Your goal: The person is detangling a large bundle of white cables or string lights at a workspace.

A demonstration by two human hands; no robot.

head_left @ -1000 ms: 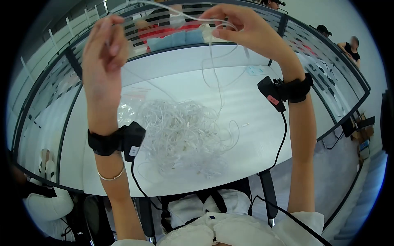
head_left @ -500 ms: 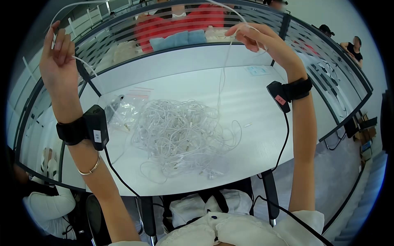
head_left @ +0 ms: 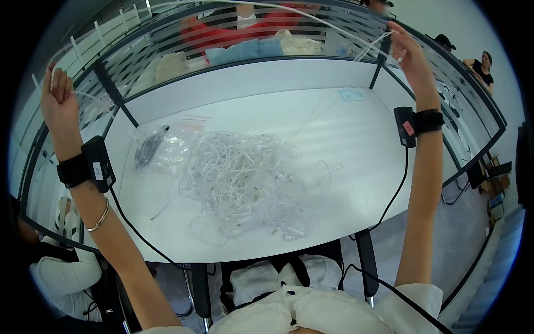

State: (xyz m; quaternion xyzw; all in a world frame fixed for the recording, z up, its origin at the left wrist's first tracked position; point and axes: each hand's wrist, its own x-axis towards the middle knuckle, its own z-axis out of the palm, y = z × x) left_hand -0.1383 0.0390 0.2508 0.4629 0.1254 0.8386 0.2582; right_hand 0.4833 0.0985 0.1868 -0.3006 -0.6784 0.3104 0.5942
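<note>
My left hand (head_left: pixel 60 103) is raised at the far left, fingers curled around a thin white cable (head_left: pixel 328 23). The cable arcs across the top of the view to my right hand (head_left: pixel 410 55), raised at the upper right with its fingers closed on it. A loose end trails down from my left hand toward the table. Below lies a large tangled pile of white cables (head_left: pixel 239 178), with some small metal plugs showing among the loops. A small white-and-gold plug (head_left: pixel 339 167) rests right of the pile.
A clear plastic bag (head_left: pixel 181 146) and a dark bundle (head_left: pixel 149 150) lie left of the pile on the white table (head_left: pixel 345 206). A pale blue packet (head_left: pixel 350 95) is at the back right. Framed glass partitions surround the table; people are beyond them.
Both hands have moved apart, the left outward and down, the right outward to the right. The cable between them is pulled straighter, and strands below my right hand have lifted off the table.
</note>
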